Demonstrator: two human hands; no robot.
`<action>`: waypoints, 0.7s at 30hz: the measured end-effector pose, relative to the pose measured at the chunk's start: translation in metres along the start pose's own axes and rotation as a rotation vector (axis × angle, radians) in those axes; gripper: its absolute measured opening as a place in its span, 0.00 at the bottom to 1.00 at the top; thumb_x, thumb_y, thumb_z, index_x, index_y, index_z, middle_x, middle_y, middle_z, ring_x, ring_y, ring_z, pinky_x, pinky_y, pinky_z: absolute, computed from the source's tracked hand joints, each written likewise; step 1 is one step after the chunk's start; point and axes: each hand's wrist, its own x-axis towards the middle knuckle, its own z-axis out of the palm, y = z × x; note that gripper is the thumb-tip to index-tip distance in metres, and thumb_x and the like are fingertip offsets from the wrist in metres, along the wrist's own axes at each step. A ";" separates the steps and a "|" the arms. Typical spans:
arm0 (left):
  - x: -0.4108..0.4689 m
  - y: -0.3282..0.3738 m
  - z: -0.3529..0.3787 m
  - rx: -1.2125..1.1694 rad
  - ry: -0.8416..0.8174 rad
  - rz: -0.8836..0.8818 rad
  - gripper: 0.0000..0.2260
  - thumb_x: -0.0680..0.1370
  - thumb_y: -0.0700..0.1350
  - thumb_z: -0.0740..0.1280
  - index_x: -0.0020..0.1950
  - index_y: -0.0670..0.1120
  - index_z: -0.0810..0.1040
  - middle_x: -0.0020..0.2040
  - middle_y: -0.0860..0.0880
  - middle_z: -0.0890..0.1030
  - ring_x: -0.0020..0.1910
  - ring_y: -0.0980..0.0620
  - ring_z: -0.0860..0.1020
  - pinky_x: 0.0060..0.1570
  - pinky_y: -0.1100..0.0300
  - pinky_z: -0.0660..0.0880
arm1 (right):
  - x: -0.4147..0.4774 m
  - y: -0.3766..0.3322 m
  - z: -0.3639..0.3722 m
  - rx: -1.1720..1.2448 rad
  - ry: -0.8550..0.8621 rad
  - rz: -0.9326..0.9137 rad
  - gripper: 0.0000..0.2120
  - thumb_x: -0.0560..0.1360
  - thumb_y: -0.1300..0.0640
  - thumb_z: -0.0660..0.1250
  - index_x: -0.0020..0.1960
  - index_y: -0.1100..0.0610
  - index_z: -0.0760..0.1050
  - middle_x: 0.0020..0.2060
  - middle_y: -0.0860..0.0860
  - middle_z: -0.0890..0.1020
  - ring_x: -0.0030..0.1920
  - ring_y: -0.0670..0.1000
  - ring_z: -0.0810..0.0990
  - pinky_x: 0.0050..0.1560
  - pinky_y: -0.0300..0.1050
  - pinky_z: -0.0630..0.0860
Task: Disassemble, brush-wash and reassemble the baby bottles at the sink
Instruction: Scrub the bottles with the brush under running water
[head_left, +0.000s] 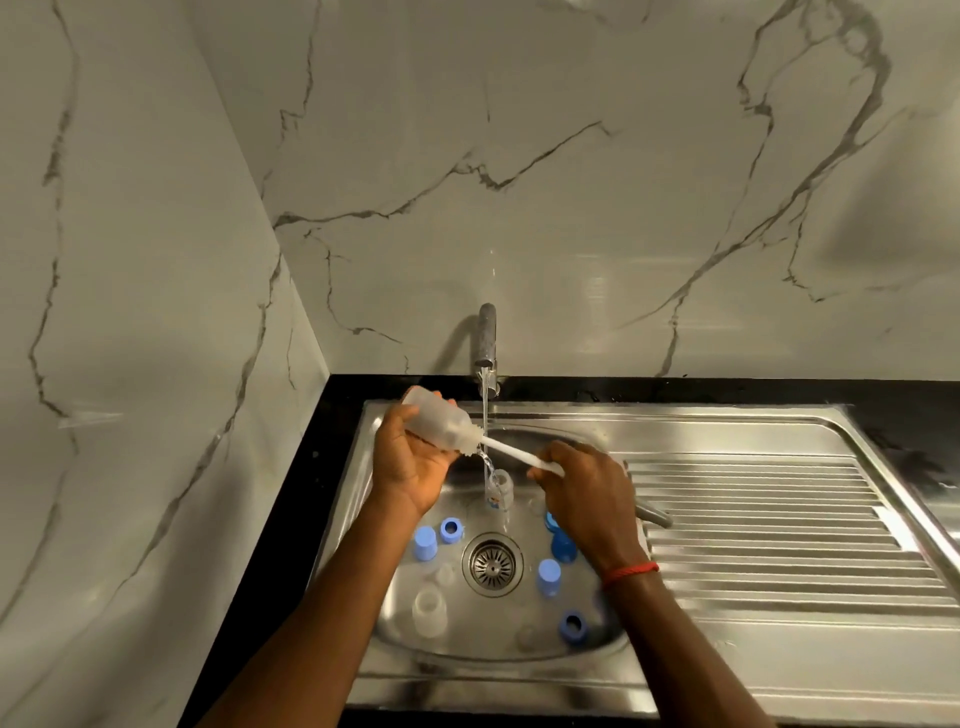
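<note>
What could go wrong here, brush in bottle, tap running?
1. The tap stream hits the brush handle beside the bottle mouth; spray may leave the sink.
2. The left hand grips the bottle over loose blue caps; a slip could scatter them.

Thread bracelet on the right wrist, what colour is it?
Red; the thread bracelet shows best in the head view.

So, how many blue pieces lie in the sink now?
5 visible. Left of the drain: one cap, one ring. Right of it: a second cap, a second ring nearer the front, and a darker piece partly under the right hand. More may hide there.
</note>
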 end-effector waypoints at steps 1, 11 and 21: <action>0.001 0.001 0.003 0.041 0.035 0.030 0.11 0.76 0.43 0.66 0.58 0.44 0.77 0.55 0.41 0.80 0.51 0.41 0.82 0.53 0.39 0.79 | -0.002 -0.004 0.001 -0.025 0.054 -0.011 0.06 0.75 0.49 0.72 0.48 0.51 0.80 0.38 0.48 0.80 0.35 0.47 0.75 0.34 0.43 0.76; -0.001 0.010 0.015 0.158 0.237 0.085 0.22 0.74 0.49 0.76 0.63 0.41 0.76 0.61 0.38 0.80 0.57 0.36 0.82 0.41 0.40 0.82 | -0.007 0.001 0.002 0.318 0.055 -0.099 0.13 0.78 0.43 0.66 0.50 0.52 0.82 0.36 0.44 0.81 0.35 0.44 0.78 0.37 0.40 0.77; -0.006 0.011 0.003 0.112 0.265 0.068 0.21 0.76 0.50 0.74 0.64 0.42 0.75 0.60 0.39 0.80 0.53 0.39 0.83 0.37 0.45 0.82 | 0.006 0.003 -0.006 -0.080 -0.106 -0.187 0.14 0.81 0.46 0.59 0.51 0.52 0.79 0.36 0.49 0.79 0.32 0.46 0.75 0.35 0.43 0.77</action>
